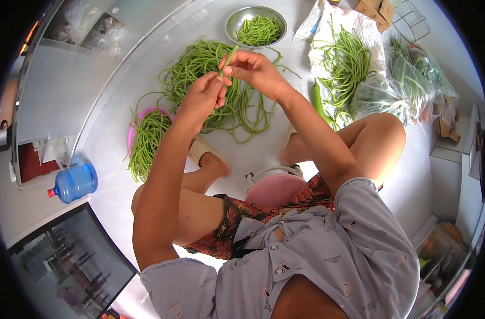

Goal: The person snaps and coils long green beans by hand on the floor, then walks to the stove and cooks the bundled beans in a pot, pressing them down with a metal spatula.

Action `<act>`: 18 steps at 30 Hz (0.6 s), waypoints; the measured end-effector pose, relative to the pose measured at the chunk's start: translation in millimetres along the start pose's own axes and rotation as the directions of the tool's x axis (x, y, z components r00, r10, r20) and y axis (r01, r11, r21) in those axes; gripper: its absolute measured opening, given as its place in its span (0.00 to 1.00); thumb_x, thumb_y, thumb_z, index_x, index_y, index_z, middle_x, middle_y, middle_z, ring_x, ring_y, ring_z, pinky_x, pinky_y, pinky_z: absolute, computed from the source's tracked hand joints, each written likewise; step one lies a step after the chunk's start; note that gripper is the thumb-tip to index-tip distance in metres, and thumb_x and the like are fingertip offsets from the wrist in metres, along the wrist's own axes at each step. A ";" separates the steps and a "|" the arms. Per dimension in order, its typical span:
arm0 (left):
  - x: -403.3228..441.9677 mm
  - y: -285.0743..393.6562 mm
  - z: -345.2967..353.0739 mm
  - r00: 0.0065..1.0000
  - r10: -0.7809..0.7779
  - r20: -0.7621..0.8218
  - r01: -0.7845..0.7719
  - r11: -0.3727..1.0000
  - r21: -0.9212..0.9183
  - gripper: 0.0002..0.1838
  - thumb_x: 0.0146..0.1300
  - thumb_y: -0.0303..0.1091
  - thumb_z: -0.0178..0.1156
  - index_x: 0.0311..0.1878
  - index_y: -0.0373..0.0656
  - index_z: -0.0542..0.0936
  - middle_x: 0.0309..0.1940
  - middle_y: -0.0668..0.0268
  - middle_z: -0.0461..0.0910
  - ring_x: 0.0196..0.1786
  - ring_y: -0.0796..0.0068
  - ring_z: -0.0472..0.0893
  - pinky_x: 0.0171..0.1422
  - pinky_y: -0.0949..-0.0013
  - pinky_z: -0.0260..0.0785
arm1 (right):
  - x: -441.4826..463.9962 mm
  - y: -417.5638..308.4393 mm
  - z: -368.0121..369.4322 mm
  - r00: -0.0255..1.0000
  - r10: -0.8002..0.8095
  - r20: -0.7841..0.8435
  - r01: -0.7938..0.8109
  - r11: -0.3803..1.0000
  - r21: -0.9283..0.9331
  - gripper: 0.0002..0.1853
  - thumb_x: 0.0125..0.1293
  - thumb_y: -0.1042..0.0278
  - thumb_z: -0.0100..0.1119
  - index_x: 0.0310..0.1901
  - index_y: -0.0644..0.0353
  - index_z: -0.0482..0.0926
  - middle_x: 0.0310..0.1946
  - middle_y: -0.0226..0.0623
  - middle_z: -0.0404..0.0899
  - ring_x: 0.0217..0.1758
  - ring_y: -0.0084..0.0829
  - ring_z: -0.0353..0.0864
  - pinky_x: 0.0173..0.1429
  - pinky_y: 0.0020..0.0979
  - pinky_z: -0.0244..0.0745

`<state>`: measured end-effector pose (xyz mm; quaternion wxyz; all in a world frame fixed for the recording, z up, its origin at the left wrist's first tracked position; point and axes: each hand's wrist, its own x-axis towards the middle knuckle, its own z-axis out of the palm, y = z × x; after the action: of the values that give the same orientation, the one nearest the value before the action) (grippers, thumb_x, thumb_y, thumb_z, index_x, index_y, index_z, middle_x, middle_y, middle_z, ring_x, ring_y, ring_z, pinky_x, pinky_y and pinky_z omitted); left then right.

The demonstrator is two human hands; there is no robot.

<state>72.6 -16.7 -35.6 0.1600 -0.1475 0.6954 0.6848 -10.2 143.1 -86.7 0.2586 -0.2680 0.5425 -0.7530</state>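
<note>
Both hands meet over a large heap of long green beans (194, 66) on the floor. A short bundle of bean pieces (231, 55) sticks up between my fingertips. My left hand (204, 95) is closed round its lower end, while my right hand (257, 73) pinches it from the side with thumb and fingers. Just beyond the hands stands a metal bowl (233, 25) with cut bean pieces (258, 31) in it. More long beans spill over a pink basin (131, 133) to the left of the heap.
At the right, long beans (346, 61) lie on a white sack (378, 50), near plastic bags of greens (391, 93) and a green gourd-like vegetable (319, 101). A blue water jug (75, 183) lies at the left. My feet flank the heap; a pink stool seat (274, 190) is below.
</note>
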 end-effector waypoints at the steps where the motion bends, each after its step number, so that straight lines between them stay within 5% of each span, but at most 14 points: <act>1: 1.0 -1.4 0.6 1.000 0.014 0.006 -0.014 1.000 0.001 0.09 0.73 0.35 0.49 0.39 0.42 0.74 0.26 0.75 0.66 0.26 0.84 0.64 0.30 0.78 0.57 | 0.0 0.7 0.3 1.000 0.000 -0.005 0.000 1.000 0.001 0.07 0.71 0.66 0.59 0.45 0.58 0.80 0.37 0.28 0.82 0.44 0.20 0.77 0.54 0.27 0.71; 6: 6.8 -4.5 0.1 0.997 0.065 -0.029 -0.065 0.998 0.005 0.10 0.73 0.34 0.45 0.33 0.46 0.68 0.25 0.76 0.61 0.26 0.85 0.59 0.29 0.76 0.53 | -0.1 5.7 5.6 0.997 0.026 -0.072 -0.022 0.998 0.062 0.07 0.72 0.67 0.57 0.45 0.59 0.80 0.38 0.29 0.82 0.43 0.22 0.80 0.52 0.27 0.74; 9: 9.9 -0.5 -6.8 0.996 0.078 0.030 -0.077 0.997 -0.031 0.10 0.73 0.35 0.44 0.32 0.47 0.66 0.25 0.75 0.60 0.26 0.84 0.59 0.29 0.76 0.52 | 2.3 25.0 3.6 0.980 0.190 -0.056 -0.116 0.777 0.618 0.07 0.73 0.68 0.55 0.45 0.59 0.79 0.40 0.31 0.81 0.43 0.25 0.82 0.48 0.25 0.77; 12: 9.6 6.4 -3.1 0.995 0.100 0.030 -0.096 0.987 -0.126 0.11 0.73 0.37 0.42 0.33 0.46 0.65 0.25 0.74 0.60 0.27 0.82 0.59 0.31 0.76 0.53 | 2.3 43.2 -7.4 0.945 0.311 -0.099 -0.165 0.718 0.676 0.06 0.73 0.68 0.55 0.45 0.59 0.77 0.40 0.33 0.81 0.44 0.27 0.82 0.46 0.25 0.77; 14: 8.6 7.9 4.4 0.997 0.073 0.014 -0.069 0.982 -0.173 0.11 0.75 0.37 0.43 0.36 0.44 0.68 0.25 0.72 0.62 0.29 0.80 0.61 0.34 0.75 0.56 | -0.5 69.1 -28.1 0.873 0.402 -0.275 -0.215 0.824 0.525 0.06 0.73 0.68 0.53 0.45 0.60 0.76 0.39 0.35 0.81 0.42 0.27 0.83 0.43 0.25 0.77; 18: 8.9 -1.8 3.2 0.998 -0.018 0.052 0.029 0.976 -0.218 0.10 0.76 0.37 0.47 0.43 0.42 0.72 0.28 0.71 0.66 0.31 0.78 0.66 0.37 0.74 0.61 | -32.8 141.6 -103.4 0.566 0.534 -0.628 -0.362 0.845 0.392 0.06 0.71 0.69 0.55 0.42 0.62 0.76 0.34 0.38 0.82 0.34 0.28 0.83 0.33 0.28 0.76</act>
<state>65.4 -13.4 -41.0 0.1682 -0.1555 0.6099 0.7587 -43.2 196.2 -253.8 0.2373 0.2251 0.5627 -0.7592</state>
